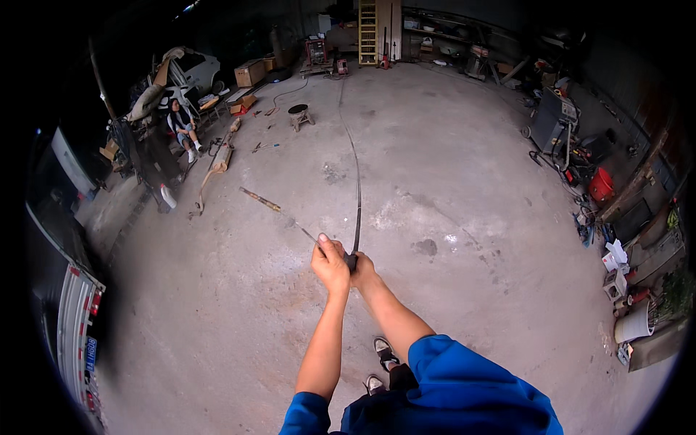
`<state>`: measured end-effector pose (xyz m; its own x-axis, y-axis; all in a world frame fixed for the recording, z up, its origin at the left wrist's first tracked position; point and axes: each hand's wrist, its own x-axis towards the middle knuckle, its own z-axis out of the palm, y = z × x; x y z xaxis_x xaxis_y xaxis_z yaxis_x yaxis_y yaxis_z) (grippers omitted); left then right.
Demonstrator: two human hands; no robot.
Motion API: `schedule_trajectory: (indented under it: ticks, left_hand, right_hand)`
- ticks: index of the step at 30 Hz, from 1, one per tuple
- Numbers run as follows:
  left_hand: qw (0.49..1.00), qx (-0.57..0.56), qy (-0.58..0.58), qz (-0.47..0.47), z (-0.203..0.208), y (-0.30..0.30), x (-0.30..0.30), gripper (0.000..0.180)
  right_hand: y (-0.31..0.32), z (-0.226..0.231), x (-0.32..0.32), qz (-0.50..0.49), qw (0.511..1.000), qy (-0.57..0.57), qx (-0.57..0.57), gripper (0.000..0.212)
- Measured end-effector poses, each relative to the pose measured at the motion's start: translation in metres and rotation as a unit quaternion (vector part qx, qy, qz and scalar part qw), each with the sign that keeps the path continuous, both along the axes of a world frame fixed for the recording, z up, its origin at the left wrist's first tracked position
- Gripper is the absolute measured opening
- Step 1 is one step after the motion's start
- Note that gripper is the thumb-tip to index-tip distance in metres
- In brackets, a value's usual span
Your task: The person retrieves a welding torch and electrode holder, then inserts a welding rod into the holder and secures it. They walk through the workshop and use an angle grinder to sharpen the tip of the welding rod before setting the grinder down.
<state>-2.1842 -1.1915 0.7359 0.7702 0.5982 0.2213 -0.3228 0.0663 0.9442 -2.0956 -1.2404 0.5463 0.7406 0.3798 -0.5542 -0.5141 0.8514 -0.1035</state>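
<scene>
The concrete floor [464,312] carries nearly everything, most of it pushed to the edges, presumably to leave the middle free for moving about. A truck [76,312] stands along the left edge; a ladder [367,32] leans upright past the far edge, perhaps to save room. By the right edge sits a grey machine [554,119], its hoses gathered close. One black hose [357,181] runs from the far edge down the middle to the hands – slack enough, it seems, to allow free turning.

The wand [303,230] is in front of the person, above the floor, angled toward its far left corner. Both hands are together at its near end: the left hand [331,270] clamped on it, thumb uppermost, likely to steer; the right hand [365,271] around the handle [351,262], probably bearing the hose's drag – its fingers mostly hidden. The brass tip [270,204] points well away from the body.
</scene>
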Motion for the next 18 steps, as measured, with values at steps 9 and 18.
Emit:
schedule_trajectory:
  ticks: [9, 18]
  left_hand:
    - [0.927, 0.089, -0.362, 0.028, 0.208, -0.01, 0.003, 0.055]
    - [0.994, 0.042, 0.086, -0.05, -0.091, 0.0, -0.034, 0.044]
  right_hand:
    - [0.005, 0.33, 0.018, -0.114, 0.962, -0.245, -0.032, 0.018]
    - [0.007, -0.005, -0.002, -0.072, 0.994, 0.047, 0.071, 0.039]
